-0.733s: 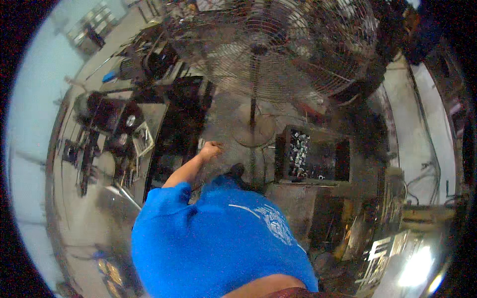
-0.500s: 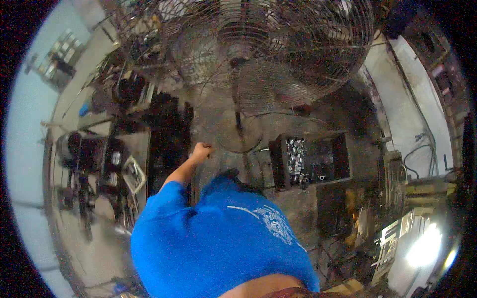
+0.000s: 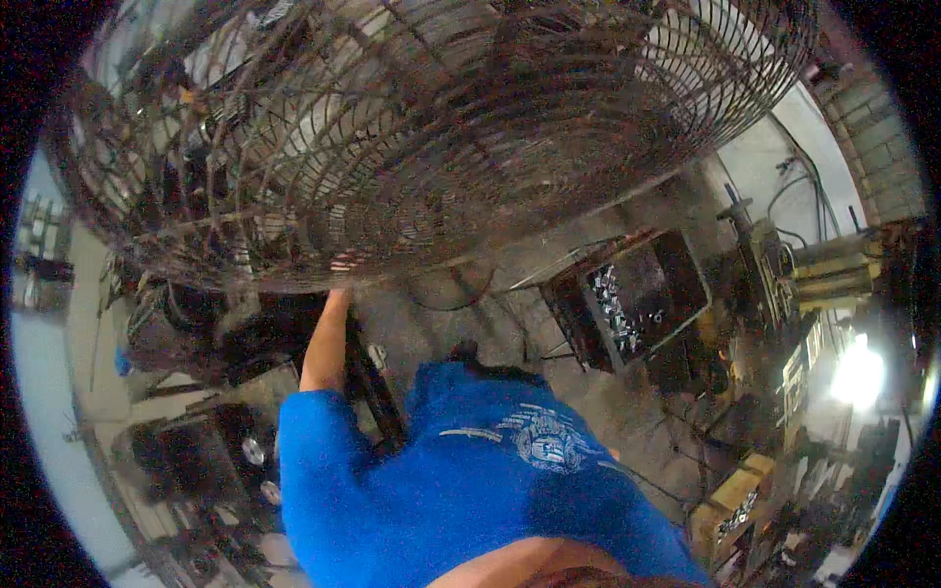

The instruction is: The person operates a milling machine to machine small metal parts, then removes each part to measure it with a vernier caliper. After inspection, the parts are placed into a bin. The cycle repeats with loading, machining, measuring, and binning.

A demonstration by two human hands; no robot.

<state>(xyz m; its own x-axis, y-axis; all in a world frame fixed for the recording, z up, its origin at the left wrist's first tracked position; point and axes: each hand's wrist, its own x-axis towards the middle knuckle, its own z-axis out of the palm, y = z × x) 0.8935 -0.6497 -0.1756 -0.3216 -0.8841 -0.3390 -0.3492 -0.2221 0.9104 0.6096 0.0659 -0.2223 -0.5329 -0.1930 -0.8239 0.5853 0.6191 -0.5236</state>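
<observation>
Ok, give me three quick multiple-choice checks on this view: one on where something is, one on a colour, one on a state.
1. Where is the left hand?
A. at the fan guard's lower rim
B. inside the dark crate
C. on the floor

2. What colour is the person's shirt?
A. red
B. blue
C. white

3. What about the right hand?
A. gripping the fan
B. holding a tool
C. out of view

Answers: 1 A, the arm reaches up to the rusty wire fan guard. 2 B, bright blue cloth fills the lower frame. 3 C, only one arm shows.

Head fisheye – looks steeply down, fan guard close.
</observation>
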